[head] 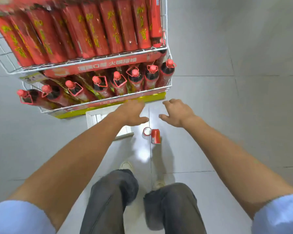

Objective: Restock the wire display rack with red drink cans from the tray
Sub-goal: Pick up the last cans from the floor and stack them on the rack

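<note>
Both hands, left (131, 112) and right (177, 113), are held empty, fingers spread, above two red cans (152, 135); rack (95, 60) labels are blurred.

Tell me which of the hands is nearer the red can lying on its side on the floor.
Right, narrowly. The right hand hangs just above and right of the lying can; the left hand is above and further left.

Glossy tiled floor (210, 132), wire rack (166, 48)
</note>
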Motion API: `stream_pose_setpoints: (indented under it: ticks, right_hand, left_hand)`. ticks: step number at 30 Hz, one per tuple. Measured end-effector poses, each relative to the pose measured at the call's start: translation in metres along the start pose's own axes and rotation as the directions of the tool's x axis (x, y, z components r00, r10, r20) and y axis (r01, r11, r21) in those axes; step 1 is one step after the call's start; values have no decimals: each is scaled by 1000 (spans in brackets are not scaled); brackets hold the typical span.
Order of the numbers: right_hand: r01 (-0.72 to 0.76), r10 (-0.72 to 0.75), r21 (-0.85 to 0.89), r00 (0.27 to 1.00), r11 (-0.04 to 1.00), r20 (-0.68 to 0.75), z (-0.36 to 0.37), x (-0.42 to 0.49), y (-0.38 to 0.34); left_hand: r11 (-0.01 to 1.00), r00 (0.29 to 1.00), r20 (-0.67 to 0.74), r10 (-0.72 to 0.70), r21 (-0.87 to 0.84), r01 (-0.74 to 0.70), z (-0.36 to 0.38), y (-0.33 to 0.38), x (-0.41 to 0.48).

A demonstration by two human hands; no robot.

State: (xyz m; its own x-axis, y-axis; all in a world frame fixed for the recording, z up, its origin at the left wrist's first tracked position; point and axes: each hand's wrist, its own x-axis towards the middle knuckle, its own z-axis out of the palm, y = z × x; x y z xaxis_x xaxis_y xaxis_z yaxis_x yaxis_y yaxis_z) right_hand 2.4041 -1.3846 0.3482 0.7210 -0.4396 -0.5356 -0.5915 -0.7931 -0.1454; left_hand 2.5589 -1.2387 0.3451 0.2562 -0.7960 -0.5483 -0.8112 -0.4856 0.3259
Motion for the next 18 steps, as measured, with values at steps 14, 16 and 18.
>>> stream_pose_setpoints:
  ticks: [14,16,18]
  right_hand:
    - [-188,181,42,974,981,133,328,183,63]
    - [-211,201,66,970,975,137,356,194,64]
    - [-233,219,113,967,966,129,383,202,62]
  left_hand:
    - [998,993,120,7,-59,0,302,-97,221]
    - [997,991,132,10,-78,1,324,-103,232]
    - [992,995,100,-2,-127,15,344,-106,239]
